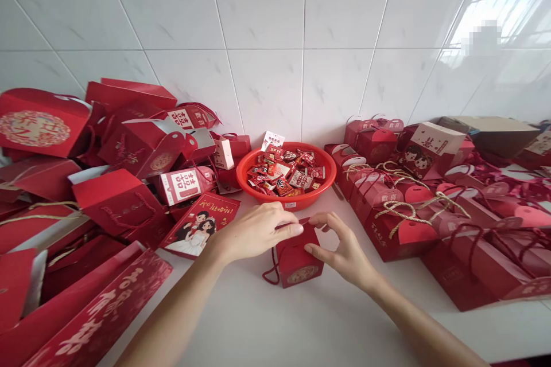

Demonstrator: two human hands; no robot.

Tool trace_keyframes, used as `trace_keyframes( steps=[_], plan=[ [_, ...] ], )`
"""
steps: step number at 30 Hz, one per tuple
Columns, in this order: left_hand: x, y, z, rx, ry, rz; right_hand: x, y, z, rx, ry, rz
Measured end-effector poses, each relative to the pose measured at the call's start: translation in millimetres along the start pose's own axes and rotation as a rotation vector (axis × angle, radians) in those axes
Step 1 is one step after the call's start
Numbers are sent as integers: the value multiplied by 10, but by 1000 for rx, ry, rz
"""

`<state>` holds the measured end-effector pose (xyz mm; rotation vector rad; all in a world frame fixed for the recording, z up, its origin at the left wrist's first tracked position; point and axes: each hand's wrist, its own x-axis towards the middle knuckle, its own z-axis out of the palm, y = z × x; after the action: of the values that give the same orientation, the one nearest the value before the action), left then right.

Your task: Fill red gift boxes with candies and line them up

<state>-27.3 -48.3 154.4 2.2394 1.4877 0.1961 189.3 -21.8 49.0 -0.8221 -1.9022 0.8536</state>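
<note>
A small red gift box (301, 264) with a round pale emblem on its front stands upright on the white table in front of me. A dark red cord handle hangs in a loop at its left side. My left hand (260, 229) reaches over the box's top left edge, with its fingers pressed together on the upper flaps. From the right, my right hand (346, 249) holds the same box, its thumb at the front edge and its fingers at the back of the top. The far fingertips of both hands are partly hidden.
Behind the box, an orange-red plastic basin (297, 202) holds many small wrapped candies (282, 172). Red boxes and bags (118, 200) are heaped on the left. Closed red boxes with cord handles (387, 223) stand in rows on the right. A tiled wall (262, 86) rises behind.
</note>
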Motion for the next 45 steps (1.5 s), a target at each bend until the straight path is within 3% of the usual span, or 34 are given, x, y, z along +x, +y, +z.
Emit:
trace_keyframes(
  steps=[5,11,13,16,19,21,28,34,41,45],
  plan=[
    [3,2,61,23,-121,-137,58,154,-29,73,34,147],
    [25,-9,78,10,-154,-200,152,347,-24,102,-101,289],
    [41,-28,79,10,-157,-197,184,302,-80,148,-100,334],
    [87,-70,112,3,-137,-176,232,121,-242,405,-90,394],
    [150,-110,180,-27,-80,-141,280,-114,-391,669,-71,349],
    [191,-126,225,-56,-33,-120,307,-242,-417,704,-82,295],
    [246,-90,253,-117,49,-96,355,-313,-169,245,-311,175],
    [227,-80,262,-199,102,-68,380,-302,-100,-31,-327,118],
    [217,-137,151,-444,132,-67,398,-219,-106,23,-311,172],
    [158,-74,-5,-769,126,-109,440,-225,-169,84,-222,233]
  ],
)
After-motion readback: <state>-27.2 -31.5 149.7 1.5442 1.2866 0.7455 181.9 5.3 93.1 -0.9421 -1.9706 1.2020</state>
